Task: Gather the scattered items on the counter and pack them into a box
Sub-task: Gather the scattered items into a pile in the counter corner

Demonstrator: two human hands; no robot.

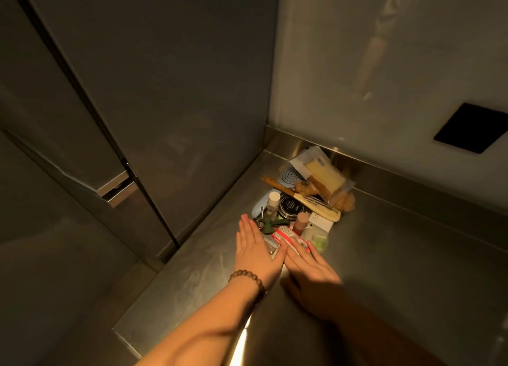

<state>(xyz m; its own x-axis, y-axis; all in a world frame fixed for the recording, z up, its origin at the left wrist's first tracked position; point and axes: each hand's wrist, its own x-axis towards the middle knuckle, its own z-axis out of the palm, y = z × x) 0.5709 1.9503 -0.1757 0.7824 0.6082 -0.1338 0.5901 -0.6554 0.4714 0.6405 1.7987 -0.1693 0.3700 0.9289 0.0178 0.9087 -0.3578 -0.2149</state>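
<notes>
Several small items lie heaped in the back corner of a steel counter [412, 255]: a cream comb [319, 204], a black round tin [290, 206], a small white-capped bottle [273, 200], a yellow sponge in clear wrap [325, 177], a white box [320, 221], a pink tube [301, 222] and a red-and-white packet [284, 235]. My left hand [254, 247], fingers straight, lies flat at the heap's near left edge. My right hand [310, 264] lies flat beside it, its straight fingers on the red-and-white packet. No box is in view.
A tall grey cabinet panel [176, 104] bounds the counter on the left. The wall [384, 63] behind carries a black square plate [471, 127]. The counter's near left corner drops off at the bottom left.
</notes>
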